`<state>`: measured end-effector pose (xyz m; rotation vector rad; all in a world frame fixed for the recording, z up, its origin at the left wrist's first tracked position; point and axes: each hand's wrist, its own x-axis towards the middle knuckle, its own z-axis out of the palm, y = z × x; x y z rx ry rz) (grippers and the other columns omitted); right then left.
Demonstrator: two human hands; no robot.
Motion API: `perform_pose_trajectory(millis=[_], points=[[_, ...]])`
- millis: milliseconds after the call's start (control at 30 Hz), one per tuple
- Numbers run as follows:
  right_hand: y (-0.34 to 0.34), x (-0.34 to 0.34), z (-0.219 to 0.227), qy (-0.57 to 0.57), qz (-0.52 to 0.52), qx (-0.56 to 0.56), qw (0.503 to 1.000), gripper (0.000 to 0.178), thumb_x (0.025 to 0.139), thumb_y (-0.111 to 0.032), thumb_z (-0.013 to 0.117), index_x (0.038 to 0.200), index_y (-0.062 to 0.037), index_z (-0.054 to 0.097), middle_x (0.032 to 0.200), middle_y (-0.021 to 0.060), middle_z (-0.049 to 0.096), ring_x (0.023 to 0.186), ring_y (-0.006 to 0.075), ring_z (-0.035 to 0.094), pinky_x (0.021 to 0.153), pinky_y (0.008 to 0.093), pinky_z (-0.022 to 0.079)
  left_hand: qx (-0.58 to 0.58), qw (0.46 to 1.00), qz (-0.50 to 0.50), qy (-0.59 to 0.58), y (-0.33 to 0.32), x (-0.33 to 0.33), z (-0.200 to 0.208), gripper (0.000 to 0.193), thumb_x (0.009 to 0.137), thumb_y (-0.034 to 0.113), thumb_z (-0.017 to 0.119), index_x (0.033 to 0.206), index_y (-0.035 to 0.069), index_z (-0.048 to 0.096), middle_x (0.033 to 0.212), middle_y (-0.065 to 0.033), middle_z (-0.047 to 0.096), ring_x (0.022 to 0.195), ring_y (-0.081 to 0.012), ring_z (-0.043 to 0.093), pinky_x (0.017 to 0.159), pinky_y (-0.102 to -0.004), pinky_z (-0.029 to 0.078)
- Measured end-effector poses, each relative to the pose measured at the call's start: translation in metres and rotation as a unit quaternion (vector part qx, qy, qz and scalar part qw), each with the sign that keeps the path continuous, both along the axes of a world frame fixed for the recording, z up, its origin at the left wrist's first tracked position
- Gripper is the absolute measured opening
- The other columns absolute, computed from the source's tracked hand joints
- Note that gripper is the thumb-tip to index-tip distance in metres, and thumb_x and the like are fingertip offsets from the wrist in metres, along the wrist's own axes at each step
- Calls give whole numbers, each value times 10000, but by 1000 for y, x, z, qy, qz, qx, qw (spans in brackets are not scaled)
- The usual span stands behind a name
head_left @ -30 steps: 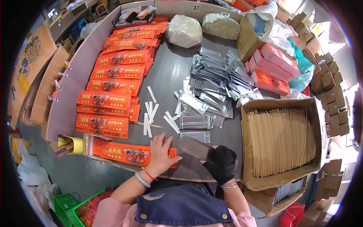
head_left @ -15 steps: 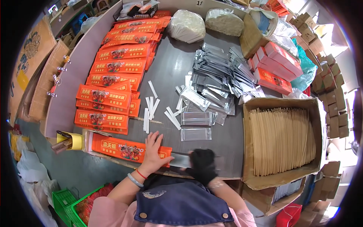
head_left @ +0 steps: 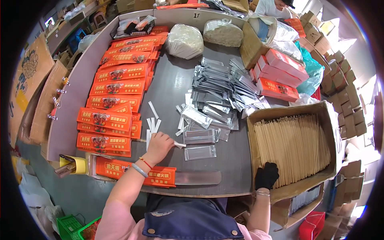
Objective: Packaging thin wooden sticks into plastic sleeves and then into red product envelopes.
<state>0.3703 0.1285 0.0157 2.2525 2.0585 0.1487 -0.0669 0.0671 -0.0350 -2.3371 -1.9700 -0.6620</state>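
Left hand (head_left: 159, 146): bare, with wrist bands, closed around a small white packet (head_left: 179, 144) that sticks out to its right, over the grey surface (head_left: 168, 86).

Right hand (head_left: 267, 175): in a black glove, fingers curled down onto the near ends of the wooden sticks (head_left: 294, 146) in the cardboard box (head_left: 289, 111); we cannot tell whether it grips any.

Orange sleeve (head_left: 138, 173): lying flat at the near edge of the surface, under the left forearm.

Clear pouches (head_left: 199, 152): two, flat, just right of the left hand.

Silver pouches (head_left: 218, 90): a loose heap at mid-surface.

Orange sleeve stacks (head_left: 116, 94): in rows along the left side.
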Motion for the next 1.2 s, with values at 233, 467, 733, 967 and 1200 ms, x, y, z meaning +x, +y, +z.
perform_pose_trajectory(millis=[233, 467, 733, 967, 1200], points=[[6, -10, 8, 16, -10, 19, 1000, 293, 806, -183, 682, 1030, -40, 559, 1006, 155, 563, 970, 347, 560, 819, 453, 473, -5, 996, 26, -89, 2, 65, 9, 172, 771, 177, 715, 895, 102, 622, 907, -59, 594, 907, -272, 547, 785, -418, 430], [0, 27, -51, -47, 2, 114, 992, 347, 868, -219, 590, 1153, -25, 563, 1119, 187, 566, 1104, 349, 528, 942, 475, 431, -165, 985, 17, -39, 32, 93, 14, 332, 697, 284, 780, 942, 100, 651, 946, -97, 614, 937, -324, 581, 784, -459, 471], [4, -10, -1, 7, -67, -50, 996, 341, 876, -200, 592, 1156, -6, 583, 1112, 172, 585, 1067, 329, 561, 874, 408, 469, -186, 934, 21, -304, 7, 85, 26, 257, 712, 185, 746, 903, 112, 591, 776, -130, 609, 758, -320, 627, 694, -471, 444], [11, -2, -37, 319, 77, 149, 933, 331, 862, -223, 601, 1125, -24, 630, 981, 179, 624, 925, 333, 613, 775, 426, 499, -275, 957, -52, -80, -51, 88, 39, 302, 714, 274, 791, 908, 134, 606, 903, -45, 628, 914, -279, 595, 806, -419, 445], [-22, -53, 7, 203, 399, -124, 886, 251, 823, -257, 661, 1048, -151, 698, 796, 158, 604, 755, 357, 604, 649, 478, 485, -163, 981, 4, -109, -90, 52, 44, 663, 628, 340, 838, 1207, 111, 609, 1180, -84, 573, 1083, -307, 519, 947, -429, 422]])
